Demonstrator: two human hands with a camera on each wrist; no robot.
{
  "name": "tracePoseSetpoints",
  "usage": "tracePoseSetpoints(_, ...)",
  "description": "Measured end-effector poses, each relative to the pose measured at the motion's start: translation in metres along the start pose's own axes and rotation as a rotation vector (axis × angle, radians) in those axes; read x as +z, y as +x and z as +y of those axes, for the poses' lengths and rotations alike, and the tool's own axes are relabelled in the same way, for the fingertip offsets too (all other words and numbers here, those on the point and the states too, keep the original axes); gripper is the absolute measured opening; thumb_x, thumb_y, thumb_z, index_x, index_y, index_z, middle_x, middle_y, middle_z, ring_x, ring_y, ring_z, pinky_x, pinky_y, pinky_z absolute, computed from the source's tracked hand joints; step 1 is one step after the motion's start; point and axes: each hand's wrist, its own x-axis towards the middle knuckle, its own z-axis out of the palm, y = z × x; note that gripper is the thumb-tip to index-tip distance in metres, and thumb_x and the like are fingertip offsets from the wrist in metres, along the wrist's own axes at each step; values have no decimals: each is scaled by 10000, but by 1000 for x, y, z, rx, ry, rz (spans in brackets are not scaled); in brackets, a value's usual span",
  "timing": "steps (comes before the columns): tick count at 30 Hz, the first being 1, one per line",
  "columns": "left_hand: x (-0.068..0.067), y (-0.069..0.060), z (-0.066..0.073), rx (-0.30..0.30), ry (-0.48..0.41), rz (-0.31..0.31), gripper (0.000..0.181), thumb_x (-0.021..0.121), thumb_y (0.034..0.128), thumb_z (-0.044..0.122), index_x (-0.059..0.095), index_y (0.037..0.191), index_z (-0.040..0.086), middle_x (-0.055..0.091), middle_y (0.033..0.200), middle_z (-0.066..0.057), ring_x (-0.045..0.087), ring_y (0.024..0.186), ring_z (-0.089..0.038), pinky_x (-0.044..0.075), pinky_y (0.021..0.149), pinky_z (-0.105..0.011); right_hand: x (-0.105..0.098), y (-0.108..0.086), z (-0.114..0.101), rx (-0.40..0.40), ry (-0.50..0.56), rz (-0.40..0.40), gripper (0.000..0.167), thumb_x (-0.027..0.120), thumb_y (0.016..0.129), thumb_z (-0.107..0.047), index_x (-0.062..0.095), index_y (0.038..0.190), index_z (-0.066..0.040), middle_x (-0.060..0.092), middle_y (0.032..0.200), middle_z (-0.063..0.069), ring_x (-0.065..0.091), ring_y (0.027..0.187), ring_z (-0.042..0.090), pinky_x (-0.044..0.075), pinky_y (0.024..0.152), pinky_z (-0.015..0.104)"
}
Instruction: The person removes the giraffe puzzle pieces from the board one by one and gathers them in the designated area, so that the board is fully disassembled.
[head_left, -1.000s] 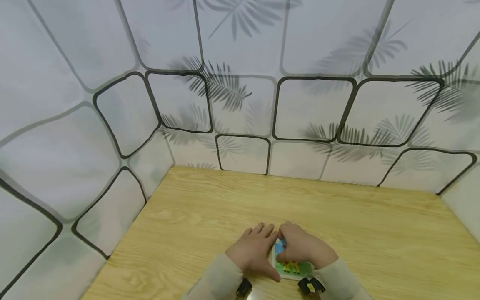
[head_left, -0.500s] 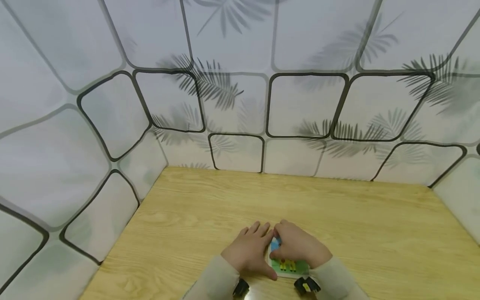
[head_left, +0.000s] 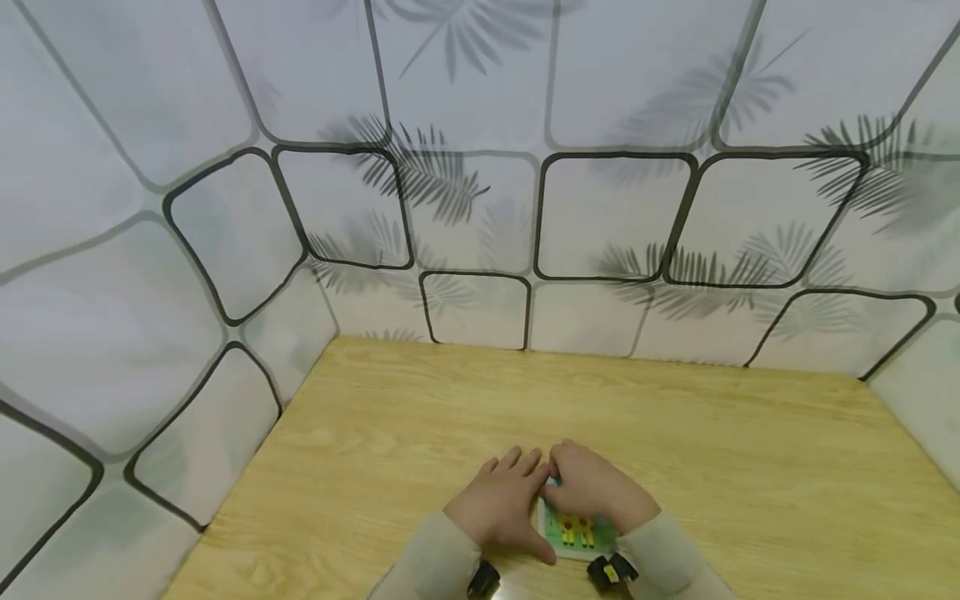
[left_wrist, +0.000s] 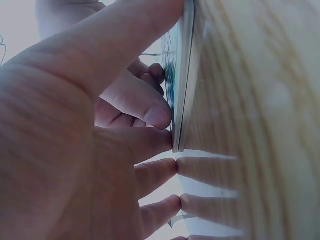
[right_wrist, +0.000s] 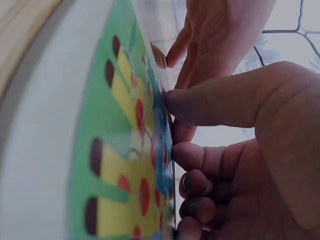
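A flat jigsaw puzzle (head_left: 577, 543) with a yellow, red-spotted giraffe on green and blue lies on the table before me. My left hand (head_left: 498, 506) rests spread beside its left edge, with thumb and index finger against the rim, as the left wrist view shows along the board's side (left_wrist: 186, 75). Over the upper part of the board is my right hand (head_left: 600, 483), fingers curled. In the right wrist view its thumb (right_wrist: 210, 102) and index fingertip touch the giraffe picture (right_wrist: 117, 175). Whether they pinch a loose piece is hidden.
Pale wood-grain table (head_left: 420, 408) surrounds the puzzle. Behind and to the left stands a white curtain (head_left: 480, 217) with dark outlines and leaf prints, meeting the table's edges. Black wrist cameras (head_left: 611, 572) sit at both cuffs.
My right thumb has slid up the board toward the index finger, so more of the giraffe's lower body shows. My left hand keeps its place at the edge; the head view has shifted slightly.
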Motion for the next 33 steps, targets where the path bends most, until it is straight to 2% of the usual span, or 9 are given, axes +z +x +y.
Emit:
tracePoseSetpoints(5, 1, 1, 1, 7, -6, 3, 1142, 817, 678, 686, 301, 1598, 252, 257, 1648, -5, 218, 1513, -306, 259, 1163, -557, -1, 0, 1, 48, 36, -27, 169, 673, 899, -148, 543, 805, -96, 511, 782, 43, 493, 637, 185, 403, 547, 335)
tracePoseSetpoints(10, 1, 2, 2, 9, -17, 26, 1111, 851, 657, 659, 377, 1541, 181, 295, 1633, -52, 252, 1496, -334, 277, 1150, -568, -2, 1, 3, 17, 44, -29, 212, 691, 914, -183, 534, 796, -102, 510, 774, 33, 488, 647, 173, 402, 556, 320)
tracePoseSetpoints(15, 1, 2, 3, 14, 3, 29, 1063, 878, 639, 631, 432, 1477, 152, 326, 1612, -71, 279, 1476, -356, 288, 1134, -582, -3, -1, 5, 8, 71, -58, 160, 700, 883, -141, 552, 837, -107, 531, 782, 16, 503, 675, 168, 423, 579, 318)
tracePoseSetpoints(25, 0, 2, 5, -2, -9, 7, 1101, 883, 657, 601, 377, 1528, 157, 286, 1631, -72, 233, 1495, -350, 260, 1147, -593, -8, -5, 1, -27, 94, -45, 154, 706, 819, -72, 572, 892, -63, 546, 821, 42, 503, 712, 193, 428, 625, 359)
tracePoseSetpoints(33, -3, 3, 11, -29, 1, -14, 1136, 884, 658, 602, 353, 1546, 134, 291, 1628, -56, 233, 1498, -319, 260, 1155, -578, -7, -5, 5, -22, 100, -46, 253, 769, 791, -80, 579, 958, -67, 554, 854, 23, 505, 741, 189, 445, 673, 383)
